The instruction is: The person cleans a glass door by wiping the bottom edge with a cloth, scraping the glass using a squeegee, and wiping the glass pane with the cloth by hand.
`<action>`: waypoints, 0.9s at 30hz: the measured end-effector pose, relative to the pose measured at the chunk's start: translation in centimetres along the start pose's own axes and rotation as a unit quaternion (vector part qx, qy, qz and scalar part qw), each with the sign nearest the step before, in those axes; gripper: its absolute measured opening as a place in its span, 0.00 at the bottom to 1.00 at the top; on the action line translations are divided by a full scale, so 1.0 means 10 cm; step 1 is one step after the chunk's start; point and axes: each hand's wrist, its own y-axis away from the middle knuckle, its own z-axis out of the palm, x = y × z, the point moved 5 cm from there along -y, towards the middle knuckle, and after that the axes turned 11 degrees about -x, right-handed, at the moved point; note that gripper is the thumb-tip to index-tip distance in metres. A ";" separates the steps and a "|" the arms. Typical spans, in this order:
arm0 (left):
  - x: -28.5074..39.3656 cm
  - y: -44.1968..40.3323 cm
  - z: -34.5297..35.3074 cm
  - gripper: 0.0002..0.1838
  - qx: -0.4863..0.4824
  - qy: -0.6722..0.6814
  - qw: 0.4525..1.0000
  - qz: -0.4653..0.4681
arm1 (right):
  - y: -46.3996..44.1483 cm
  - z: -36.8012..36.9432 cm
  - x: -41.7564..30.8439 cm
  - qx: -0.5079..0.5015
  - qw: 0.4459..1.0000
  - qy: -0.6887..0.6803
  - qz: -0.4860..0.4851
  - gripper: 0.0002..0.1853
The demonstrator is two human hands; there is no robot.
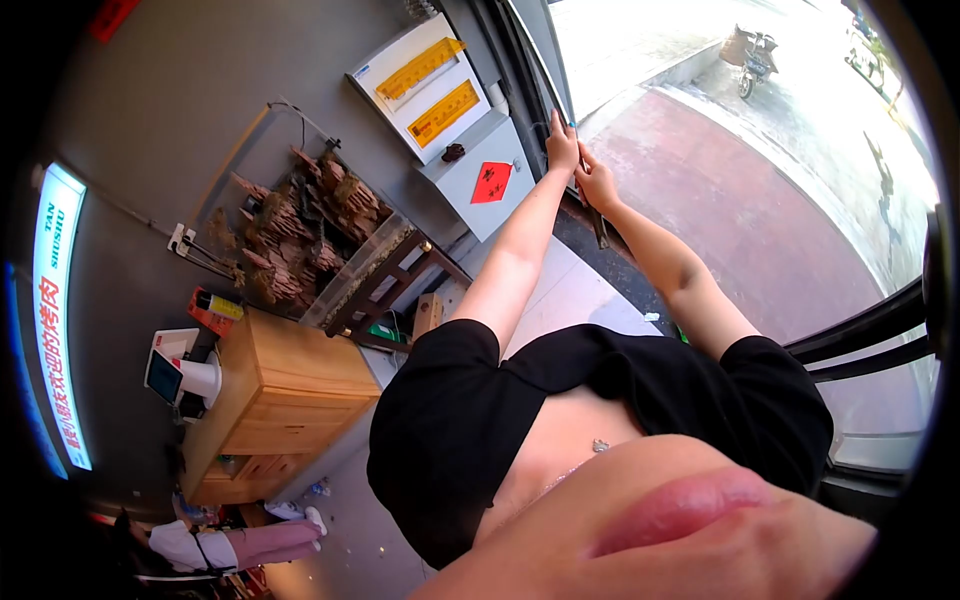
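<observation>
My left hand (562,147) is stretched far forward at the glass door's dark frame (530,62). Its fingers close around a long, narrow dark bar (601,232). Just below and to the right, my right hand (597,182) grips the same bar. The bar's lower end sticks out beneath that hand. Whether it belongs to the door or is a loose piece, I cannot tell. Both arms are nearly straight, and the palms are hidden.
Left of my arms are a grey box with a red paper sign (491,182), a white electrical panel (420,85) and a tank of jagged rocks (310,220). A wooden cabinet (290,400) and a person (235,548) are farther left. Outside, a scooter (748,62) stands beyond reddish paving (720,190).
</observation>
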 end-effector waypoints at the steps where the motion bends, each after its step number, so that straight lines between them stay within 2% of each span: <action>1: -0.04 -0.01 -0.01 0.27 -0.007 -0.012 1.000 0.006 | -0.01 0.03 0.02 0.002 1.000 0.006 0.005 0.24; 2: -0.18 -0.02 0.04 0.27 -0.037 -0.026 0.999 -0.024 | 0.00 0.06 0.05 0.010 0.999 0.034 0.005 0.24; 8: -0.63 0.17 0.20 0.26 -0.043 -0.015 0.994 -0.095 | 0.04 0.22 0.48 0.044 0.983 0.172 -0.051 0.23; 11: -0.82 0.28 0.26 0.26 -0.050 -0.016 0.993 -0.107 | 0.08 0.31 0.78 0.041 0.983 0.176 -0.028 0.23; 12: -0.90 0.31 0.28 0.26 -0.057 -0.018 0.992 -0.115 | 0.12 0.33 0.77 0.040 0.984 0.172 -0.016 0.23; 15: -1.22 0.34 0.35 0.26 -0.075 -0.031 0.987 -0.139 | 0.24 0.43 0.62 -0.006 0.987 0.123 0.100 0.23; 19: -1.48 0.39 0.42 0.26 -0.097 -0.050 0.978 -0.177 | 0.20 0.52 0.81 -0.006 0.982 0.168 0.083 0.23; 20: -1.57 0.37 0.46 0.26 -0.105 -0.056 0.976 -0.184 | 0.21 0.53 0.90 -0.010 0.984 0.136 0.118 0.21; 23: -1.66 0.39 0.46 0.27 -0.149 -0.068 0.964 -0.210 | 0.15 0.58 0.94 -0.024 0.981 0.134 0.140 0.18; 26: -1.86 0.31 0.50 0.27 -0.227 -0.097 0.943 -0.225 | 0.10 0.64 1.06 -0.038 0.969 0.042 0.243 0.11; 27: -1.91 0.31 0.51 0.24 -0.230 -0.114 0.942 -0.218 | 0.06 0.67 1.15 -0.039 0.962 0.002 0.269 0.10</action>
